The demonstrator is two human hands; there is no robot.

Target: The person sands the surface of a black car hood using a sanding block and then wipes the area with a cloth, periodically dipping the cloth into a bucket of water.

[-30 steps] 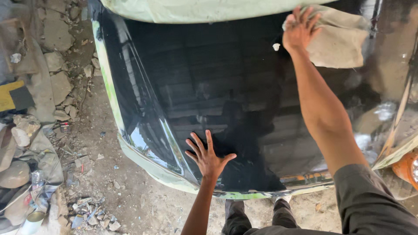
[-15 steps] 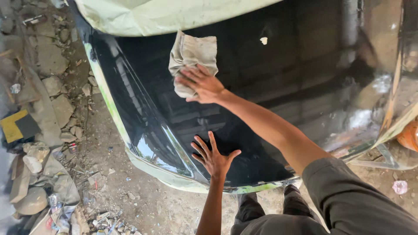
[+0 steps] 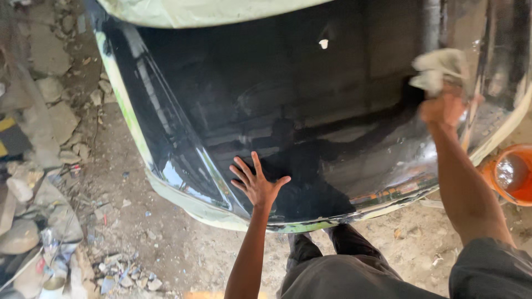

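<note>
I saw the right hand [image 3: 443, 108] clenched on a pale cloth [image 3: 440, 69], pressed to the black car panel [image 3: 288, 116] at about two o'clock. The left hand [image 3: 257, 185] lay flat with spread fingers, holding nothing, at six o'clock. The panel looked shiny and wet, mostly wiped I think; the right edge seemed left.

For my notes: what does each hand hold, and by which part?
The right hand holds a pale cloth, bunched at its lower part. The left hand holds nothing.

right hand [image 3: 443, 108] + cloth [image 3: 440, 69]: motion-blurred | orange bucket [image 3: 512, 174]: cut by right edge
</note>
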